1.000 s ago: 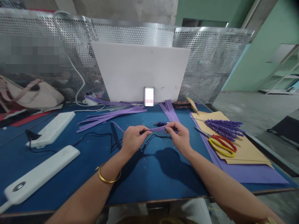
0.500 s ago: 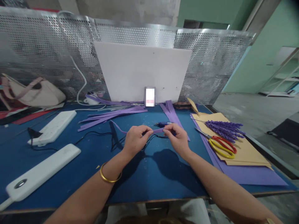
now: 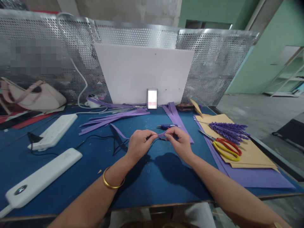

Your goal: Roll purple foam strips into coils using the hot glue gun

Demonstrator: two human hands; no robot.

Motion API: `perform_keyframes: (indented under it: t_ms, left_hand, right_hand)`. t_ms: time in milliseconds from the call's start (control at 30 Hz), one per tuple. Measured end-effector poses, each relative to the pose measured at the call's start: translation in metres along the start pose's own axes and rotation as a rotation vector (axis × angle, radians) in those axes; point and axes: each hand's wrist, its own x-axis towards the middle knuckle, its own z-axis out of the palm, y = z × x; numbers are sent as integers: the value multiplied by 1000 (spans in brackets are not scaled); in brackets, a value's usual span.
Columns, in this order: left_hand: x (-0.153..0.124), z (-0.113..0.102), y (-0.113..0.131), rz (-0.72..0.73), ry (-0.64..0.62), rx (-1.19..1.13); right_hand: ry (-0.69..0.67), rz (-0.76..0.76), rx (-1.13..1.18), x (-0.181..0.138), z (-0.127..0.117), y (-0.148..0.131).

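Note:
My left hand (image 3: 139, 144) and my right hand (image 3: 179, 142) meet over the middle of the blue table (image 3: 152, 177). Both pinch one thin purple strip (image 3: 161, 135) between thumb and fingers. The strip's loose end (image 3: 118, 130) trails away to the left behind my left hand. Just beyond my fingers lies a small blue glue gun (image 3: 166, 126) with its black cord (image 3: 99, 137) running left.
A pile of purple strips (image 3: 114, 117) lies at the back, more strips (image 3: 177, 118) right of centre. Red-and-yellow scissors (image 3: 224, 147) and purple flower sprigs (image 3: 229, 129) rest on tan paper (image 3: 249, 152) over a purple sheet (image 3: 256, 177). Two white power strips (image 3: 45, 175) sit left.
My two hands have drawn closer together along the purple strip, shortening the stretch between them. The right hand moved slightly left.

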Motion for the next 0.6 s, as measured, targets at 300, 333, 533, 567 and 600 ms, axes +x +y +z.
perform_keyframes:
  t_ms: [300, 333, 533, 567, 600]
  left_hand:
    - [-1, 1, 2, -13, 2, -22]
    - [-1, 1, 2, -21, 1, -21]
    - [-2, 1, 1, -86, 9, -65]
    - [-1, 1, 1, -93, 3, -87]
    - [-1, 1, 2, -97, -2, -104]
  right_hand:
    - [-9, -43, 2, -1, 1, 1]
    - [-17, -42, 1, -2, 1, 1]
    - [-19, -59, 12, -2, 3, -1]
    - [-20, -57, 12, -3, 3, -2]
    - [-26, -56, 11, -3, 3, -2]
